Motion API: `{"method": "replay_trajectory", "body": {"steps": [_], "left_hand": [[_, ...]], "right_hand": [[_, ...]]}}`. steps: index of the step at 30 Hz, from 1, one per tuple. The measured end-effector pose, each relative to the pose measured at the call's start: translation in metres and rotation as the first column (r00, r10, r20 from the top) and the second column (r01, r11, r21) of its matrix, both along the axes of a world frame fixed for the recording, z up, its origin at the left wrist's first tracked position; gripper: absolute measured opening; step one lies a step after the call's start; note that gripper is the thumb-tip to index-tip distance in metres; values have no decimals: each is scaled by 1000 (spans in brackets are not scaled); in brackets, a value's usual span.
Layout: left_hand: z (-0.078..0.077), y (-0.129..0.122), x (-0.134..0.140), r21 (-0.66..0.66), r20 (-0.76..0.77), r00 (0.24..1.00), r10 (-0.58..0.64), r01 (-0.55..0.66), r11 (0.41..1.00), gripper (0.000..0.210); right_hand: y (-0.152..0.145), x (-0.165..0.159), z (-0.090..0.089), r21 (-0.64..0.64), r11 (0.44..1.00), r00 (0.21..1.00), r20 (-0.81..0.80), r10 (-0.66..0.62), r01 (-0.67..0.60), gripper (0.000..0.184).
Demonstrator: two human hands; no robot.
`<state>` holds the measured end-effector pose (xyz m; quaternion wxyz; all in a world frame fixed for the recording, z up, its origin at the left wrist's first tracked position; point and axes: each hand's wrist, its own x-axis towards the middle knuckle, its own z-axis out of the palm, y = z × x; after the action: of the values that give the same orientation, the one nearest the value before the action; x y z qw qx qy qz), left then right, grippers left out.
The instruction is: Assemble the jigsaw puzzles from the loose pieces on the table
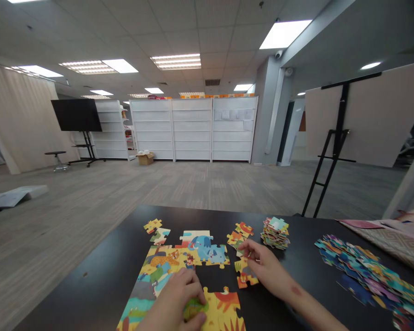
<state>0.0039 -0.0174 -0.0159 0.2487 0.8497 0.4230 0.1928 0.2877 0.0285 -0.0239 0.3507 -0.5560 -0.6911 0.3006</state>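
A partly joined jigsaw puzzle [165, 253] lies on the black table, showing a cheetah, blue elephants and yellow ground. My left hand [181, 299] rests over its lower middle, fingers bent and thumb apart, covering some of the picture. Right of the puzzle is a column of loose puzzle pieces [244, 276], with orange and yellow parts. Over these pieces hovers or rests my right hand [264, 264], its index finger and thumb apart; contact is hard to make out. Between the joined part and this column, dark tabletop shows through.
Behind my right hand stands a stack of puzzle pieces [275, 234]. A spread heap of darker, colourful pieces [372, 271] covers the table's right side, beside a patterned cloth [396, 236]. Two loose pieces [160, 236] lie at the puzzle's upper left. An easel-like stand [331, 151] is beyond the table.
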Motion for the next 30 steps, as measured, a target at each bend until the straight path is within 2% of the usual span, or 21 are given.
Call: {"method": "replay_trajectory", "body": {"steps": [2, 4, 7, 12, 16, 19, 24, 27, 30], "left_hand": [[0, 0, 0, 8, -5, 1000, -3, 3, 1000, 29], [-1, 1, 0, 11, -5, 1000, -1, 1, 1000, 29], [0, 0, 0, 5, -2, 1000, 0, 0, 1000, 29], [2, 0, 1, 8, 6, 1000, 4, -4, 1000, 26], [2, 2, 1, 46, -19, 1000, -17, 18, 999, 24], [2, 0, 0, 31, -10, 1000, -9, 10, 999, 23], [2, -4, -1, -10, 33, 999, 10, -10, 1000, 25], [2, -4, -2, -15, 52, 999, 13, -12, 1000, 25], [2, -5, -1, -27, 61, 998, 19, -17, 999, 26]], "right_hand": [[-1, 4, 5, 3, 1000, 999, 41, -30, 29, 31], [-4, 6, 10, 28, 999, 986, 162, -28, 24, 34], [-13, 4, 18, 36, 998, 940, 340, 38, -53, 38], [-22, -2, 27, 1, 991, 881, 456, 122, -137, 36], [-26, -2, 31, 7, 985, 864, 481, 146, -170, 33], [-30, 0, 36, -50, 972, 854, 469, 225, -228, 34], [-36, 3, 47, -230, 931, 834, 419, 358, -284, 66], [-36, 1, 49, -273, 921, 839, 399, 370, -277, 69], [-36, -1, 48, -252, 920, 836, 395, 381, -300, 65]]}}
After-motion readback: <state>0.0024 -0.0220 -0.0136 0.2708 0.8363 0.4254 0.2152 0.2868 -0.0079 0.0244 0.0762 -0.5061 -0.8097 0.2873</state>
